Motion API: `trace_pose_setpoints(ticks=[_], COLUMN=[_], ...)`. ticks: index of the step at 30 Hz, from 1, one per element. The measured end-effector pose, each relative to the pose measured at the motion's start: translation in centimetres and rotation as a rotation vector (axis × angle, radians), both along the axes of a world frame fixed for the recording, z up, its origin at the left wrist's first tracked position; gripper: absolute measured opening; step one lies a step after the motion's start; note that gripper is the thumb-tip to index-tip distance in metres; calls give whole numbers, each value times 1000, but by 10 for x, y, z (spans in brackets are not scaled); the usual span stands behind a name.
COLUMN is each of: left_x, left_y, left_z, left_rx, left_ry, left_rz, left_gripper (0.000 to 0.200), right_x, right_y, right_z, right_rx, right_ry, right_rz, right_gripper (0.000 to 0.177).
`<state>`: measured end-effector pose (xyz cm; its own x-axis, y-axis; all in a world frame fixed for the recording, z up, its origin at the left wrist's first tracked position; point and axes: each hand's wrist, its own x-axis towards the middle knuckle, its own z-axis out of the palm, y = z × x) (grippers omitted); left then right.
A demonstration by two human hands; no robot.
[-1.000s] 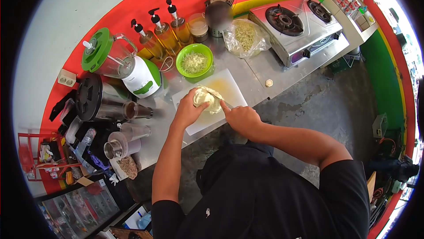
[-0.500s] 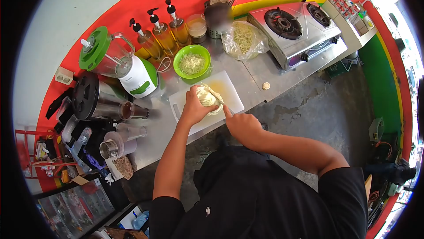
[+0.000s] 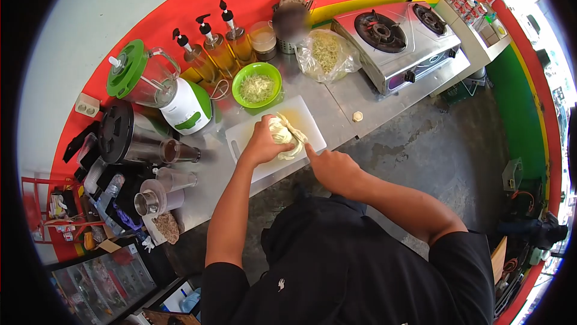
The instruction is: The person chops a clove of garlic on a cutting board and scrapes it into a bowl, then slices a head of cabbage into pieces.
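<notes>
A pale cabbage point(image 3: 280, 130) rests on the white cutting board point(image 3: 311, 125), its cut layers showing. My left hand point(image 3: 262, 145) is closed over the cabbage's left side, with the thumb along its near edge. On the right, my right hand point(image 3: 334, 170) is wrapped round a knife, its index finger stretched forward along it. Most of the knife is hidden by the hand and the cabbage; its thin blade lies at the cabbage's right side, where a slice leans outward. Just beyond the board, a green bowl point(image 3: 276, 94) holds shredded cabbage point(image 3: 256, 88).
A plastic bag point(image 3: 326, 54) of shreds lies near the gas stove point(image 3: 393, 48). A blender point(image 3: 183, 106), oil bottles point(image 3: 217, 53) and a steel container point(image 3: 129, 130) line the wall side. A small pale piece point(image 3: 357, 116) sits near the counter's front edge.
The slice at the cabbage's right side stands further out from the rest. Both hands keep nearly the same place and grip; the whole view has shifted slightly.
</notes>
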<state>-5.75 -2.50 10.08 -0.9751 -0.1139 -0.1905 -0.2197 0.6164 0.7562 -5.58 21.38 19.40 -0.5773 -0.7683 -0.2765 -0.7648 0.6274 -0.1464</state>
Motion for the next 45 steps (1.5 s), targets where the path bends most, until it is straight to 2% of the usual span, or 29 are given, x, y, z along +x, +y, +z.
trace_pose_setpoints(ticks=[2,4,6,8,10,12,14,22,30,34,41,45], left_x=[1,1,2,2,0,-1,1,-6,-2,-3,-5,4], left_y=[-10,-14,-18,-20,-19,-17,-12,-9,-7,0,25,15], left_z=[-8,-8,-10,-13,-18,-15,-7,-5,0,-1,23,19], left_rx=[74,104,129,160,157,156,93,84,88,15,-65,-73], left_ry=[4,-27,-59,-56,-45,-35,-50,-88,-87,-75,-158,-100], left_rz=[-13,-1,14,1,-9,-14,23,56,73,60,23,-22], left_gripper=[95,93,92,102,102,102,91,92,95,100,104,103], right_x=[6,11,14,16,17,21,20,27,16,2,-39,-40], right_y=[11,16,16,17,16,15,11,-9,-11,-22,-41,-26], right_z=[20,32,37,33,16,5,-1,-24,-13,-16,-62,-37], right_rx=[-2,-11,-9,-9,-1,3,12,7,29,3,-98,-100], right_ry=[-14,-97,-98,-99,-41,-23,-8,136,80,41,20,-93], right_rz=[20,6,-11,-32,-26,-29,-24,-107,-87,-93,-117,-82], right_gripper=[64,78,79,80,82,82,82,70,68,64,64,68])
